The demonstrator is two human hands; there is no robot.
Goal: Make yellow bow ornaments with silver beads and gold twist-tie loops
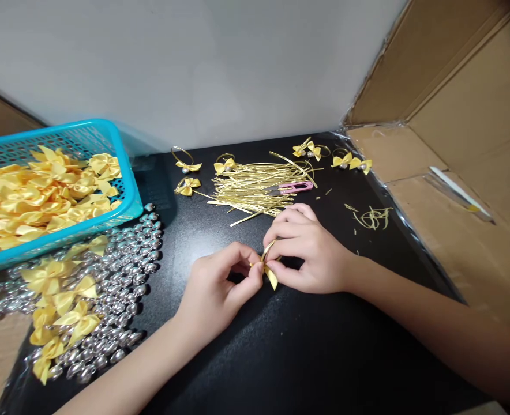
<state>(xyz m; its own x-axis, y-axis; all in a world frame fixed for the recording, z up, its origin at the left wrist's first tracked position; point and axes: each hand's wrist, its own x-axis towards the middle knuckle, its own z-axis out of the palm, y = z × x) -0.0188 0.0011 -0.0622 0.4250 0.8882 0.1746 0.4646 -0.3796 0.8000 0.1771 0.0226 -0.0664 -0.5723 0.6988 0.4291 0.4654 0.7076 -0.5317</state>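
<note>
Between both hands, low over the middle of the black table, is a yellow ribbon bow [272, 279] with a gold twist tie [269, 249] looped up from it. My left hand [225, 278] pinches the bow's left side between thumb and forefinger. From the other side, my right hand [309, 251] closes thumb and forefinger on the bow and tie. The fingertips cover much of the bow, so its centre is hidden. Just beyond my right hand lies a pile of gold twist ties [250, 187], with pink-handled thread snips [296, 187] resting on it.
At left, a blue basket [127, 196] holds many yellow bows. Silver beads [125, 282] spread before it, with loose bows [79, 320] on top. Finished-looking bows with loops [352, 161] lie along the back. Tie scraps [371, 217] sit at right, near a white-handled tool [460, 190] on cardboard.
</note>
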